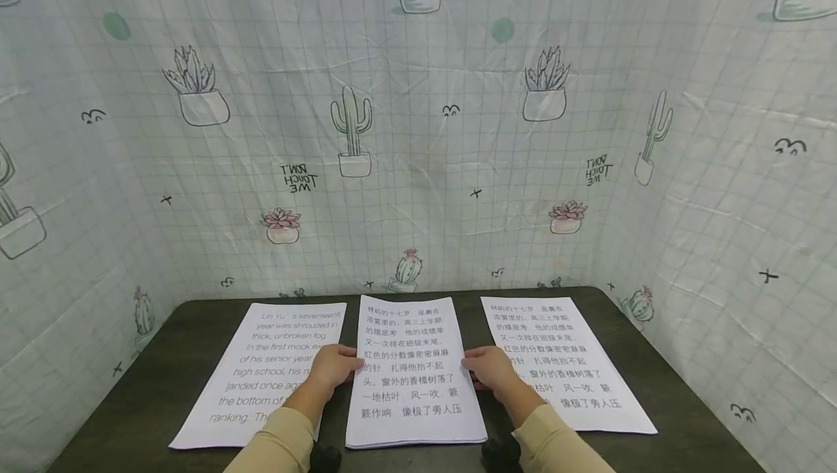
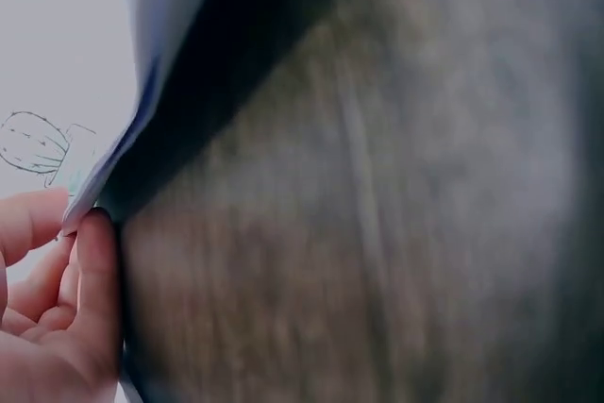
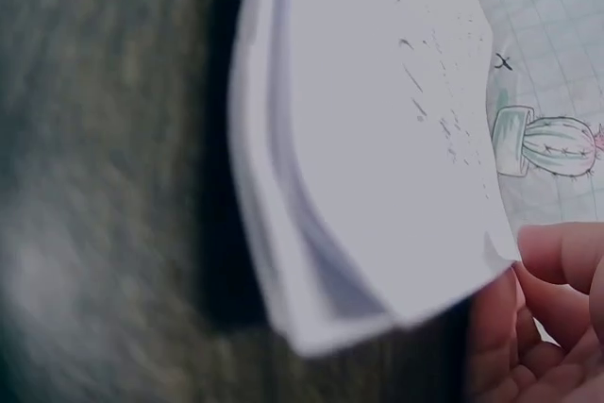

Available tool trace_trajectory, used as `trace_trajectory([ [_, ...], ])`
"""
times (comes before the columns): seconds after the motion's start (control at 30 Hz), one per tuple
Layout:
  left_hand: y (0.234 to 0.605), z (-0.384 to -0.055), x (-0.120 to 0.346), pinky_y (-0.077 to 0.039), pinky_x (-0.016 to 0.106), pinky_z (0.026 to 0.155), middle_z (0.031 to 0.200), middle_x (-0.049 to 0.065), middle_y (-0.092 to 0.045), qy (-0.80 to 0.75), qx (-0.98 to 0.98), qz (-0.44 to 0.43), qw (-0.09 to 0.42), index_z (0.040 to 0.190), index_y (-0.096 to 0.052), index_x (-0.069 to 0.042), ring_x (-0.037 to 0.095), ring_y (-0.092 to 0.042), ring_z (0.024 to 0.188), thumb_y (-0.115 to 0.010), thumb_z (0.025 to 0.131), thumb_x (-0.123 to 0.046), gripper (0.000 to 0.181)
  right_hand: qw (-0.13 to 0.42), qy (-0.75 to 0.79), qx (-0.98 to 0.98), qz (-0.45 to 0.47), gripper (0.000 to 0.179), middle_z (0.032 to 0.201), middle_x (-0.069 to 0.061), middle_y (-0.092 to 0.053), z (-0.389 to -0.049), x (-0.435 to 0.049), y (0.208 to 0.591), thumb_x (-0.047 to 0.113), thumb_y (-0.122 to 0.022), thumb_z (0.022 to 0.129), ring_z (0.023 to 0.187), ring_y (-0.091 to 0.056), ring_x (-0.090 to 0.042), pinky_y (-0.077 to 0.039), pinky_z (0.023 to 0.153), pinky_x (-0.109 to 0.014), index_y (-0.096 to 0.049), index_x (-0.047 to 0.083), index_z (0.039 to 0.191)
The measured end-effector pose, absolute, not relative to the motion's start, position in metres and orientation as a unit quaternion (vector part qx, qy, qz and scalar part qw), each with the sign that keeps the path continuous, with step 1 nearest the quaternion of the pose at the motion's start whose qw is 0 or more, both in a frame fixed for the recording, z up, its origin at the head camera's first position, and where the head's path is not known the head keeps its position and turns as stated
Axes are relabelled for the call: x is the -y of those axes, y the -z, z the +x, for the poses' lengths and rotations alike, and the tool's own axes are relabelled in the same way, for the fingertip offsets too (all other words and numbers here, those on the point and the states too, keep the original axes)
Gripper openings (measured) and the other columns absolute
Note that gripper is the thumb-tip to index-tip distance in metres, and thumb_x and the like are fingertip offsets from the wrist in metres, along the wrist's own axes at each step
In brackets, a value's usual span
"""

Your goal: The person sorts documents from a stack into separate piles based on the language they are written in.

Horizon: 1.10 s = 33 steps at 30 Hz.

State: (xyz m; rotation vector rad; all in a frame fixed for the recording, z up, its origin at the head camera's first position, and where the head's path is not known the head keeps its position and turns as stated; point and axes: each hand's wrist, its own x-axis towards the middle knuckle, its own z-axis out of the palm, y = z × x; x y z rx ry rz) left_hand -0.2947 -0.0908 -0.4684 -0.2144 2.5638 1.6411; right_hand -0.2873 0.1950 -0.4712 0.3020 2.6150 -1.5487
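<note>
In the head view a middle stack of printed paper (image 1: 404,429) with Chinese text lies between my two hands. My left hand (image 1: 335,367) pinches its left edge about halfway along. On the opposite edge my right hand (image 1: 492,370) pinches the paper at about the same height. The left wrist view shows thumb and fingers (image 2: 94,261) on the edge of the paper (image 2: 175,16), with a dark gap beneath the sheets. Seen from the right wrist, a corner-like edge of the stack (image 3: 377,139) sits between thumb and fingers (image 3: 557,252), and its layers spread slightly apart.
To the left lies paper with English text (image 1: 222,386), partly covered by my left forearm. Another sheet with Chinese text (image 1: 608,378) lies to the right, partly under my right arm. All rest on a dark wooden table (image 1: 118,400). A cactus-print cloth (image 1: 418,226) hangs behind.
</note>
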Motion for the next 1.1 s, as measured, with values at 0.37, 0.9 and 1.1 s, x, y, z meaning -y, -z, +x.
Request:
trace_trajectory([
  [0.37,0.4683,-0.2925,0.0899,-0.052,0.024,0.055,0.079,0.013,-0.067,-0.532,-0.842,-0.086,-0.014,0.094,-0.07,0.008,0.012,-0.06,0.06,-0.07,0.083,-0.008,0.02,-0.001,0.486,-0.869,0.094,0.03,0.1,-0.018,-0.07,-0.2819,-0.1888,0.4765,0.006,-0.065,0.085,0.079,-0.064,-0.019,-0.056,0.063,-0.031,-0.069,-0.007,0.113],
  [0.9,0.465,-0.2895,0.087,-0.049,0.029,0.06,0.083,0.016,-0.067,-0.483,-0.872,-0.07,-0.039,0.09,-0.07,0.007,0.022,-0.06,0.073,-0.065,0.084,-0.01,0.019,-0.003,0.486,-0.869,0.09,0.032,0.105,-0.021,-0.069,-0.2805,-0.19,0.4789,0.007,-0.064,0.086,0.082,-0.064,-0.02,-0.058,0.067,-0.033,-0.068,-0.006,0.115],
  [1.1,0.4671,-0.29,0.0889,-0.048,0.031,0.062,0.086,0.017,-0.07,-0.472,-0.877,-0.073,-0.049,0.092,-0.072,0.006,0.024,-0.061,0.078,-0.066,0.084,-0.012,0.02,-0.004,0.488,-0.868,0.093,0.032,0.106,-0.021,-0.069,-0.2808,-0.1902,0.4801,0.007,-0.064,0.086,0.08,-0.064,-0.019,-0.057,0.066,-0.032,-0.068,-0.007,0.114],
])
